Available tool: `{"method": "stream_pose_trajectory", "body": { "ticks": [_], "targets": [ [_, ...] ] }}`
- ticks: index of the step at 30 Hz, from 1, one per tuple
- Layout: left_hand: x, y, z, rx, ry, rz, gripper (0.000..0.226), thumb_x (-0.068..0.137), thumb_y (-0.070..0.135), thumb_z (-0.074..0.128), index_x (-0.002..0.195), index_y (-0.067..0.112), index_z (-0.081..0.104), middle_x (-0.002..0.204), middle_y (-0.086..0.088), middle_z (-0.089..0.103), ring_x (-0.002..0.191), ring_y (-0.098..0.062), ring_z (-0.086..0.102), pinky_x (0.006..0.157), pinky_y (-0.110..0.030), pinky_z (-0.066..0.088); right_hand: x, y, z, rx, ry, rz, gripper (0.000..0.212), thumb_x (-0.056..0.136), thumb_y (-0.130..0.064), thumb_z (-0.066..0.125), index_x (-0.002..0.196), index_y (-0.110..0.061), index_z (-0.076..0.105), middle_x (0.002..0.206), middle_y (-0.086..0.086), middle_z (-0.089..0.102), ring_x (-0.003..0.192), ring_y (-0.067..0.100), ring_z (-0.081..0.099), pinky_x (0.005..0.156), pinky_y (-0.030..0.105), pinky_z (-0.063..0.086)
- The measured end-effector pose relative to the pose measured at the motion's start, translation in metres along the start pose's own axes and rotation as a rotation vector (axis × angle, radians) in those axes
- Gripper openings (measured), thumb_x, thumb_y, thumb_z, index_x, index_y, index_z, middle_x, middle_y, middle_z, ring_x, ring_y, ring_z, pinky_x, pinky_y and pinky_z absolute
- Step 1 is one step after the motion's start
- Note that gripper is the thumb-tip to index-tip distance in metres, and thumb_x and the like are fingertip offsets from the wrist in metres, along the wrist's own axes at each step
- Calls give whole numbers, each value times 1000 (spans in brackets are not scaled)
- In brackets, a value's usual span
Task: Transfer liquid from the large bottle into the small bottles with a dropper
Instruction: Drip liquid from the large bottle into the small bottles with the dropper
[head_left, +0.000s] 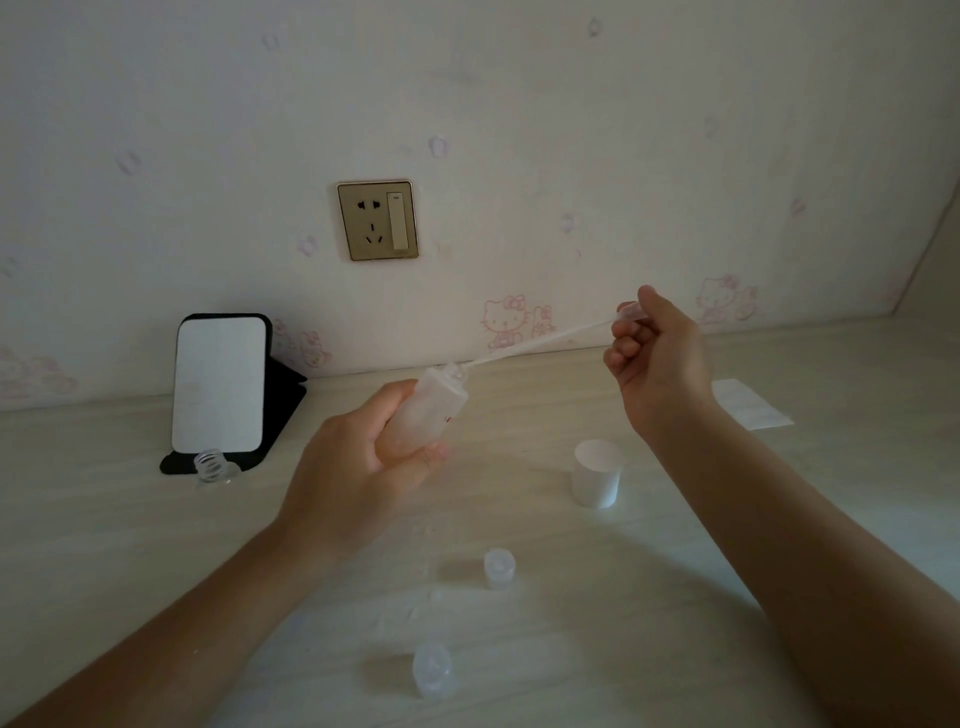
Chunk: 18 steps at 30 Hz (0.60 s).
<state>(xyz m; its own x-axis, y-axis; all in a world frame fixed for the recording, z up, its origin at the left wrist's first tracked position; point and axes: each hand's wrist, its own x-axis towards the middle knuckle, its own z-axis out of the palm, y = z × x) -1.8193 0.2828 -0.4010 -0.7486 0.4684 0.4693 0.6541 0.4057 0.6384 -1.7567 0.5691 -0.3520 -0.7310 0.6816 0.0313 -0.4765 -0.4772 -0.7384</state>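
My left hand (358, 462) grips a frosted translucent bottle (428, 410), tilted with its open neck pointing up and to the right. My right hand (657, 353) pinches the bulb end of a thin clear dropper (540, 340). The dropper slants down to the left and its tip sits at the bottle's mouth. A small clear bottle with a threaded neck (213, 467) stands open at the left, in front of a mirror. Whether liquid is in the dropper cannot be made out.
A white cup-shaped cap (597, 473) stands right of centre. Two small translucent caps (498, 569) (434, 670) lie nearer me on the pale table (130, 545). A black-framed mirror (221, 384) leans by the wall. A white paper (750, 410) lies at the right.
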Motion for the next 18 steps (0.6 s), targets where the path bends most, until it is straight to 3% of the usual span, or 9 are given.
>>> {"method": "stream_pose_trajectory", "body": {
  "ticks": [6,9,18],
  "targets": [
    [-2,0,1,16,-24,-2,50,80,56,69,128,47,61,91,9,76,83,-18,73,75,-48,59,-3,0,4,-131,11,-82,23,98,-19,65,77,-9,65,58,2,56,45,12,43,46,25,42],
    [-3,3,2,36,-25,14,50,80,55,70,129,50,60,93,14,76,83,-11,73,75,-44,59,-5,1,5,-166,-34,-115,28,97,-19,66,71,-11,67,61,3,58,46,13,43,46,26,43],
    [-8,9,7,144,-65,77,57,80,60,68,134,44,59,92,23,70,84,-5,66,73,-29,49,-17,19,10,-436,-523,-18,21,90,-24,73,77,-8,77,66,9,60,50,16,44,47,29,43]
  ]
}}
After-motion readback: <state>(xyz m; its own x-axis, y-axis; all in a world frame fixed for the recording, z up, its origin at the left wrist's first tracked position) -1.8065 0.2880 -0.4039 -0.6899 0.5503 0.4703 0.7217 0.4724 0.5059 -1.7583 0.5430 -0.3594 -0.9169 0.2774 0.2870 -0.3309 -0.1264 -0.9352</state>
